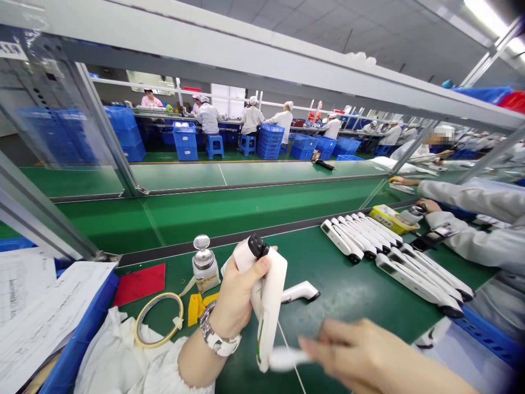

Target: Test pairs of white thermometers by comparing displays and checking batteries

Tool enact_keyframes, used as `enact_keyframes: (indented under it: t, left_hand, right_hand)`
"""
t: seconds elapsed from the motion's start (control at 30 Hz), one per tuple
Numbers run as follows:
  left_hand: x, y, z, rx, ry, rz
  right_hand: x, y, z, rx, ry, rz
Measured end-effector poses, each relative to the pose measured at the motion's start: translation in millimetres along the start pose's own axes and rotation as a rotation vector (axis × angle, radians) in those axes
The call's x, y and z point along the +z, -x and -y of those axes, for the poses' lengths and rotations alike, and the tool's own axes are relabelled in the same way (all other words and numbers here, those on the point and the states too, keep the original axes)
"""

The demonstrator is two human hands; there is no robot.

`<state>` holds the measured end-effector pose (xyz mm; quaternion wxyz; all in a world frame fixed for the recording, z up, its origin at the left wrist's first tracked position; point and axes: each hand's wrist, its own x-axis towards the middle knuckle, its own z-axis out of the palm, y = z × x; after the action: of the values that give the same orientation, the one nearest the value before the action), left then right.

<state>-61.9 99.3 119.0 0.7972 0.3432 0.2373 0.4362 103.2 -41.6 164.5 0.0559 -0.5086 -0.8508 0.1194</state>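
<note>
**White handset held upright over the green bench**

The right hand [369, 355], blurred, pinches a small white piece [287, 358] at the handset's lower end. The left hand [235, 298] wraps its fingers around the white handset [268, 301], thumb pressed near its black tip. Beyond stand a tape ring [158, 320], a pump bottle [205, 265] and rows of finished handsets [394, 257].

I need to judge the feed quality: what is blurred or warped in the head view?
Head view: the right hand is smeared by motion blur; the left hand and the white device it grips are sharp. Straight frame rails bow near the edges, a wide-lens distortion. A ceiling light blows out at the top right.
</note>
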Motion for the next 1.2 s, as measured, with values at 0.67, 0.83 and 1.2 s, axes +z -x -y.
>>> enact_keyframes:
  t: [0.67, 0.83, 1.2]
  left_hand:
    - [-2.3, -6.2, 1.3, -0.007, 0.014, -0.036]
    - [-0.9, -7.3, 4.6, 0.005, -0.033, -0.039]
    - [-15.2, -6.0, 12.0, 0.273, -0.573, -0.197]
  right_hand:
    - [49.3, -5.1, -104.1, 0.543, -0.313, -0.415]
    - [73.3, -34.4, -69.0, 0.430, -0.528, -0.502]
    - [134.5, -85.6, -6.1, 0.533, -1.790, -0.668]
